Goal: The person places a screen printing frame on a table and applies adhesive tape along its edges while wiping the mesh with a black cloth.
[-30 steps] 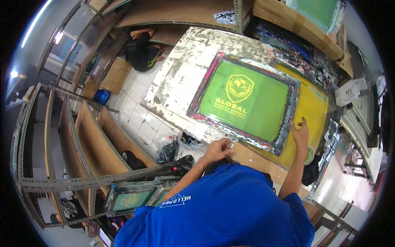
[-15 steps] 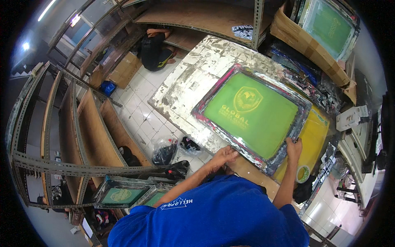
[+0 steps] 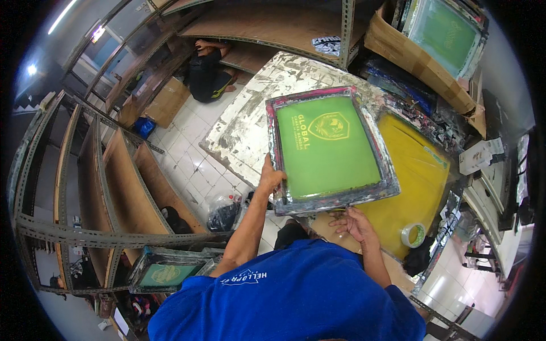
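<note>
A silk-screen printing frame (image 3: 330, 150) with green mesh, a yellow shield emblem and lettering is over the paint-flaked white table (image 3: 244, 113). Its dark rim is smeared with pink and white ink. My left hand (image 3: 271, 175) grips the rim on its left side, thumb on the face of the frame. Below the near rim is my right hand (image 3: 357, 224), its fingers apart and a fingertip at or close to the edge. Whether it touches the rim I cannot tell. A yellow screen (image 3: 412, 176) lies to the right, partly beneath the green one.
A tape roll (image 3: 413, 235) sits on the yellow screen's near corner. At the far right, a cardboard box (image 3: 418, 62) holds more screens. Metal shelving (image 3: 114, 176) stands at left, with framed screens (image 3: 166, 274) near its base. Another person (image 3: 207, 71) crouches by the far shelves.
The green screen has turned about a quarter turn clockwise and shifted left, uncovering more of the yellow screen. My left hand has taken its left rim; my right hand has let go of the right corner.
</note>
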Available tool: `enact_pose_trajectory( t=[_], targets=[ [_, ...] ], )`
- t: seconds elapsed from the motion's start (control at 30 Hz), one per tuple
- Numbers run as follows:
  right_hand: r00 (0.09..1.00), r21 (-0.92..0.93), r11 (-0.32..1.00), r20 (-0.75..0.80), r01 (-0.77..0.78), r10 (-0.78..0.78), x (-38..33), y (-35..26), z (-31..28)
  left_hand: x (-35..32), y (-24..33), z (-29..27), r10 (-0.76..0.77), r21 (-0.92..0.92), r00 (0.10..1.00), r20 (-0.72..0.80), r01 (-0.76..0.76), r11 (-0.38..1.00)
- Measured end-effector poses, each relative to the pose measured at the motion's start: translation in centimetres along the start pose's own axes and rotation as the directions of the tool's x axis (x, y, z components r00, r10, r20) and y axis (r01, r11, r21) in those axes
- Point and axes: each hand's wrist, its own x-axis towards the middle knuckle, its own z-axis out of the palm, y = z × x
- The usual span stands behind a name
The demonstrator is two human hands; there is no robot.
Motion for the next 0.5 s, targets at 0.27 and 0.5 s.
enact_pose_trajectory(
  t=[0.27, 0.5],
  targets=[
    [0.989, -0.158, 0.976, -0.023, -0.151, 0.149, 2.4, 2.4, -2.6, 3.0, -4.1, -2.3, -0.093, 0.484, 0.996, -0.006, 0.084, 0.871],
    [0.973, -0.367, 0.919, -0.222, -0.144, 0.064, 0.0, -0.3, -0.8, 5.5, -4.0, -4.6, -0.097, 0.625, 0.993, 0.068, 0.033, 0.780]
  ],
)
